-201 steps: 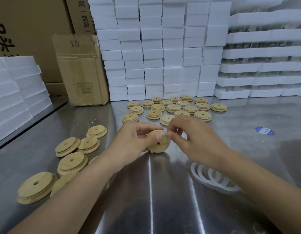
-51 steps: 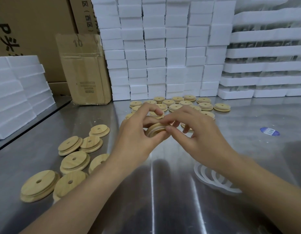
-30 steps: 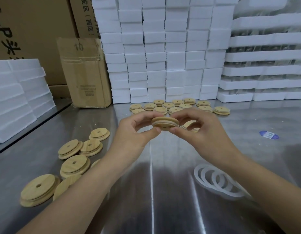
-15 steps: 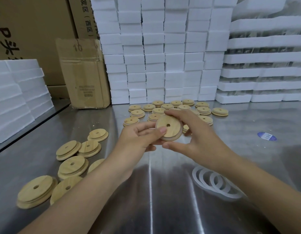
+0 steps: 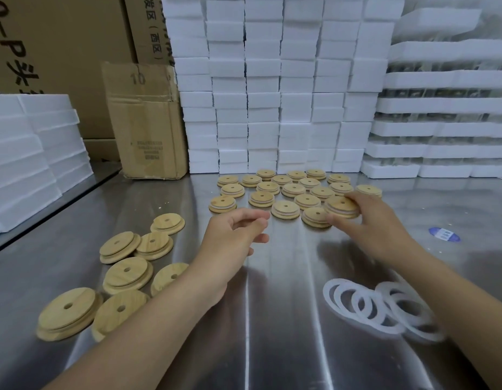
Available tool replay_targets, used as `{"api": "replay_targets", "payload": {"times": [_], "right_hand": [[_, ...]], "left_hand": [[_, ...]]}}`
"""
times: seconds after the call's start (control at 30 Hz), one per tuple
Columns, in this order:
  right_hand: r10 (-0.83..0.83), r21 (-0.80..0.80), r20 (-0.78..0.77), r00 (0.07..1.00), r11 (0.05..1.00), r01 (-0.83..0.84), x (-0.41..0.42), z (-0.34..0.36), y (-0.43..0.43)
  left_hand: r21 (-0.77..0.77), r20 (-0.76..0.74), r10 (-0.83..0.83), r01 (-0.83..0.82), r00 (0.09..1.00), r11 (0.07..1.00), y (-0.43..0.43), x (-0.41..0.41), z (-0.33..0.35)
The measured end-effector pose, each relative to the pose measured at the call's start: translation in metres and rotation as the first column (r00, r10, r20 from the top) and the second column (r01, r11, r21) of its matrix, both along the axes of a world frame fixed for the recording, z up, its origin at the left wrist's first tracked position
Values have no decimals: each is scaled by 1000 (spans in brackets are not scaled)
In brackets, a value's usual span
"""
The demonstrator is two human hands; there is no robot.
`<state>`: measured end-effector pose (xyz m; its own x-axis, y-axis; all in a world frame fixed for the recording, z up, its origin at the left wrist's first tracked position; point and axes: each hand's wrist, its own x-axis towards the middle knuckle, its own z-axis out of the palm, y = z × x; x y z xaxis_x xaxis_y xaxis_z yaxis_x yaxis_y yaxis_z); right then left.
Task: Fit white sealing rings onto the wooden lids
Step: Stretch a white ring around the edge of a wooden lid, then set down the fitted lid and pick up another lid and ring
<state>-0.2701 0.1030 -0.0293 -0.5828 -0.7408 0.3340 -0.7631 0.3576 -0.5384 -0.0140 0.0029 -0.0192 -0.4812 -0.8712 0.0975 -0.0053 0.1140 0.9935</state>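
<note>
Firstly, right hand [image 5: 376, 223]: fingers [image 5: 354, 197] and thumb curled round the rim of one round wooden lid [image 5: 341, 207] with a white sealing ring seated in its groove, gripping it flat, centre hole upward. The held lid sits at the near right corner of a cluster of ringed wooden lids [image 5: 293, 190] laid in rows at the far middle of the brushed steel worktop [image 5: 272, 319], and it overlaps the nearest lid of that cluster; whether it rests on the worktop cannot be told. Right forearm reaches in from the lower right, wrist low, palm turned left. Left hand [image 5: 235, 235]: fingers [image 5: 255, 216] loosely curled, thumb apart from them, holding and touching nothing; it hovers just short of the cluster's near left edge, well apart from the held lid, with the forearm running in from the lower left. Loose white sealing rings [image 5: 379, 308]: an overlapping heap on the worktop under the right forearm. Bare wooden lids [image 5: 126, 273] without rings: scattered flat to the left of the left forearm. Background: worn brown cardboard box [image 5: 145, 122], stacked white foam blocks [image 5: 272, 94], blue oval sticker [image 5: 444, 234] on the worktop at right.
</note>
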Motion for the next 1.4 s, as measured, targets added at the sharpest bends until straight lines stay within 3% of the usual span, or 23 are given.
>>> {"api": "replay_targets", "payload": {"times": [0.17, 0.27, 0.37, 0.43, 0.5, 0.57, 0.7, 0.77, 0.87, 0.93, 1.0, 1.17, 1.3, 1.4], "right_hand": [[-153, 330, -120, 981, 925, 185, -16, -14, 3], [-168, 381, -132, 977, 901, 206, -17, -16, 3], [-203, 352, -129, 971, 906, 236, -16, -14, 5], [-227, 319, -142, 964, 911, 261, -13, -10, 7], [-226, 284, -86, 970, 928, 241, -12, -7, 9], [-212, 241, 3, 977, 949, 205, -9, -7, 9], [-182, 179, 61, 981, 969, 169, -5, -5, 7], [-176, 185, 62, 982, 969, 162, -4, -4, 6], [-159, 208, 23, 987, 966, 151, -5, -4, 6], [-157, 225, 6, 988, 962, 151, -7, -3, 5], [-152, 249, -6, 988, 957, 149, -9, -2, 3], [-148, 257, -22, 989, 955, 149, -10, -2, 2], [-143, 252, -55, 988, 956, 152, -10, -7, 1], [-141, 249, -67, 988, 956, 153, -9, -7, 0]], "left_hand": [[-85, 48, -9, 13, 999, 996, 1, 2, 4], [-159, 107, -8, 25, 994, 987, 0, 3, 7], [-337, 287, 3, 99, 958, 936, -7, 14, 15], [-497, 565, 109, 232, 818, 836, -18, 31, 26], [-474, 772, 168, 378, 613, 796, -30, 52, 40], [-333, 862, 92, 421, 498, 844, -41, 71, 53], [-178, 917, -5, 420, 400, 890, -56, 99, 63], [-176, 909, -13, 411, 417, 895, -58, 109, 66], [-403, 732, 131, 269, 669, 875, -57, 129, 73], [-522, 609, 244, 150, 755, 839, -53, 147, 79], [-516, 676, 269, 180, 686, 838, -45, 166, 73], [-314, 904, 147, 388, 402, 866, -24, 187, 13], [-428, 872, 266, 378, 410, 821, -24, 179, -16], [-436, 867, 258, 396, 427, 808, -30, 151, -21]]}}
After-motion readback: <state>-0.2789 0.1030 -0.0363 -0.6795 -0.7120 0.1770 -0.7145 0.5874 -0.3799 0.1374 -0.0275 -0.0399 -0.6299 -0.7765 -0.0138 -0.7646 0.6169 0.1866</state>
